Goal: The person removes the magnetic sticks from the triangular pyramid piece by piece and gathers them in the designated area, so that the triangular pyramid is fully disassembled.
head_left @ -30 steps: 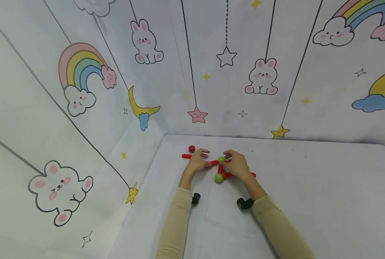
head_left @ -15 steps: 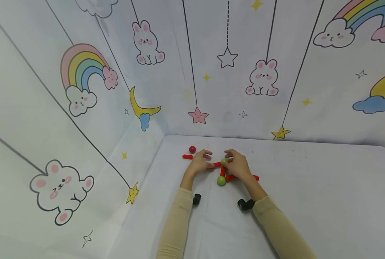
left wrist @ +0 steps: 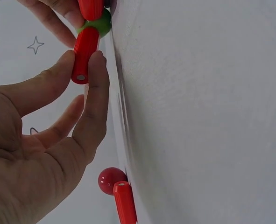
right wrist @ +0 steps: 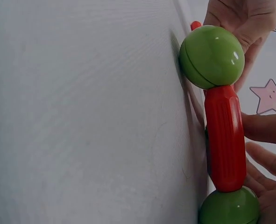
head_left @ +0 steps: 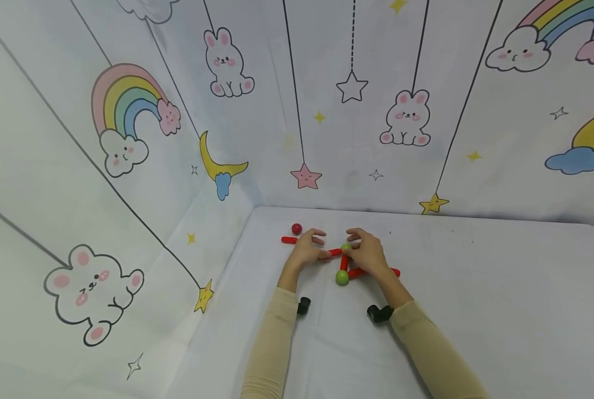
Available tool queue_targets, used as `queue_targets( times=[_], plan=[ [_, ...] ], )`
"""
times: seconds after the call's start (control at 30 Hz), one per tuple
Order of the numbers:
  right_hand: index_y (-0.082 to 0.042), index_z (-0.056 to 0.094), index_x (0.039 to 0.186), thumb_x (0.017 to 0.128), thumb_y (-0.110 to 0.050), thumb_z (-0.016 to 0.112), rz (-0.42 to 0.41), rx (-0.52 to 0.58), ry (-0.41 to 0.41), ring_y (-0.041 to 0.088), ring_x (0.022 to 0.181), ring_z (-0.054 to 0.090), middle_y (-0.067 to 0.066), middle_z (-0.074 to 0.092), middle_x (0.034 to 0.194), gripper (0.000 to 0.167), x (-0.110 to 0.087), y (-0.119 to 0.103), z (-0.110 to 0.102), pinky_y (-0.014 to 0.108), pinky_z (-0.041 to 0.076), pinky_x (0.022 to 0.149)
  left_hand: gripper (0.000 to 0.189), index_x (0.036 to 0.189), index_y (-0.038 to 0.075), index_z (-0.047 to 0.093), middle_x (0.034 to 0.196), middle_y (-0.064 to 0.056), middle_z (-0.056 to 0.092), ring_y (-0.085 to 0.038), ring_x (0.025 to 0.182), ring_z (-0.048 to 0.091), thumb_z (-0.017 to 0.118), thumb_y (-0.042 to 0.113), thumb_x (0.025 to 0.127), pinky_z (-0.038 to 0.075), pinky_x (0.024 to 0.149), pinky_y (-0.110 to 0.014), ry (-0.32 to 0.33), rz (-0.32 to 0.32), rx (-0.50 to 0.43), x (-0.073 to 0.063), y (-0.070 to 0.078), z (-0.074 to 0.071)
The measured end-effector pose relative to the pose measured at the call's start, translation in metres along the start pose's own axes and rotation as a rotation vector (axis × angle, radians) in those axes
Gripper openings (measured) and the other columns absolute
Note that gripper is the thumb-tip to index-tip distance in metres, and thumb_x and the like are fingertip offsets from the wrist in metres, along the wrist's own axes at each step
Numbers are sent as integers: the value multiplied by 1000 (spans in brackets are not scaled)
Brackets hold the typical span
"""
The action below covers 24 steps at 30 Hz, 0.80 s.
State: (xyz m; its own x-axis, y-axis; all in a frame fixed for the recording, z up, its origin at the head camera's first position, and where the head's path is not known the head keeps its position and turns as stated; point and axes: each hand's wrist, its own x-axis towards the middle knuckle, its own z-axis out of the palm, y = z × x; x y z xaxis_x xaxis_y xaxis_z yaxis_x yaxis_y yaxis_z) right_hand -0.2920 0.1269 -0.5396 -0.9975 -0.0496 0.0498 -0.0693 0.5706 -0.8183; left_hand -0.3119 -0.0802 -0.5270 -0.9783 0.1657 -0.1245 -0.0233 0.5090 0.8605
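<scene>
My left hand pinches a red ribbed rod between thumb and forefinger. The rod's far end meets a green ball, which my right hand holds by thumb and fingers. Another red rod runs from this ball to a nearer green ball. From that nearer ball a third rod leads right to one more green ball, hidden under my right wrist in the head view. A red rod end sticks out beyond that wrist.
A dark red ball and a loose red rod lie left of my left hand. Black wrist pieces hang by both sleeves. White cloth covers the table, with a printed wall behind.
Compared with one second ago, the joined balls and rods sit slightly further right and nearer. Both hands keep their grips, and over the last half second little has changed.
</scene>
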Motion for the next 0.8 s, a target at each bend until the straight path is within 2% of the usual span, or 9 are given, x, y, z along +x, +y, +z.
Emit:
queue_targets(
  times=[0.2,0.37,0.5,0.63,0.8],
  plan=[
    [-12,60,143,94,-14,78,18,-21,25,31,117,69,11,69,127,52,0,6,-3,50,57,95,60,137,8,62,124,-18,67,-27,99,66,86,3,83,59,89,-40,21,-40,-28,-6,0,-13],
    [-11,61,141,93,-14,78,27,-15,26,31,117,69,11,69,126,51,0,7,-3,50,57,95,67,141,5,59,132,-23,62,-28,97,69,88,2,80,60,85,-36,-6,-29,-115,-6,-4,-29],
    [-10,63,140,93,-14,78,23,-20,33,31,115,69,11,70,125,50,-1,5,-2,50,56,95,69,143,2,57,138,-24,58,-29,105,67,88,6,81,59,91,-36,-26,-7,-164,-4,-11,-42],
    [-9,64,139,92,-13,79,17,-21,41,30,115,70,11,71,124,49,-2,4,-2,50,56,95,57,134,1,62,136,-23,61,-30,112,61,87,9,84,57,95,-37,19,-6,-170,-5,-20,-56],
    [-8,64,139,93,-13,77,18,-18,37,30,116,69,11,71,124,48,-2,3,-1,50,56,95,52,127,1,62,126,-19,64,-30,110,61,88,8,83,57,90,-35,81,-45,-203,-6,-29,-69]
  ],
)
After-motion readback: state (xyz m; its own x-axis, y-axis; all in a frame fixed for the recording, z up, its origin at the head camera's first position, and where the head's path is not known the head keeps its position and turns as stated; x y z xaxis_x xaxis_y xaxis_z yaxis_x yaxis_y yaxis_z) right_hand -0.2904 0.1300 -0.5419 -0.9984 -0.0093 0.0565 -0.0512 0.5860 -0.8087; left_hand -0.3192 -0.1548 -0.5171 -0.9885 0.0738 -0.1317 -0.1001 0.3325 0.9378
